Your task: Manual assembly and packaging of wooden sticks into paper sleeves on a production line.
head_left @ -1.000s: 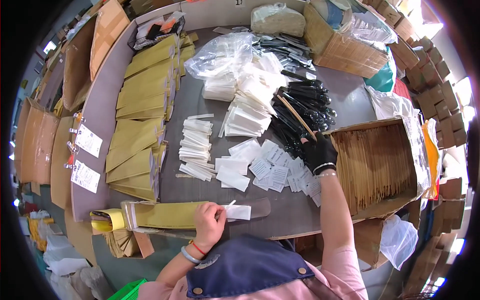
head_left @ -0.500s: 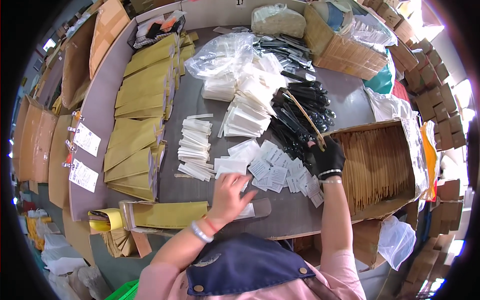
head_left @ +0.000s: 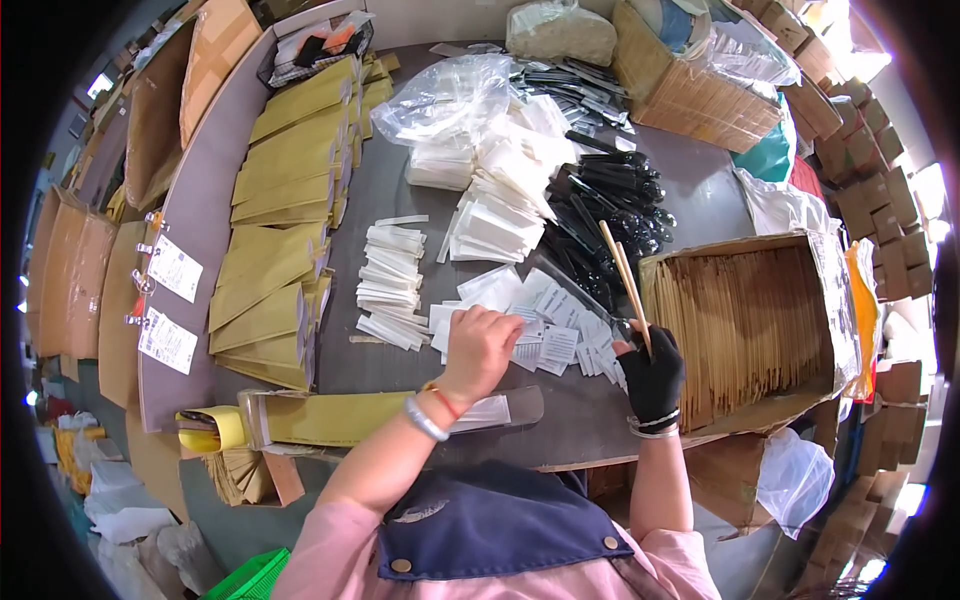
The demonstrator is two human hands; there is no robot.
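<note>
Now closer in: wooden sticks (head_left: 630, 288), long axis forward-left, in right fingers (head_left: 661, 345); left fingers (head_left: 495, 325), hold unclear.

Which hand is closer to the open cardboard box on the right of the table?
Right: the gloved right hand, gripping thin wooden sticks, is at the left side of the box. The left hand is farther left, by the printed cards.
</note>
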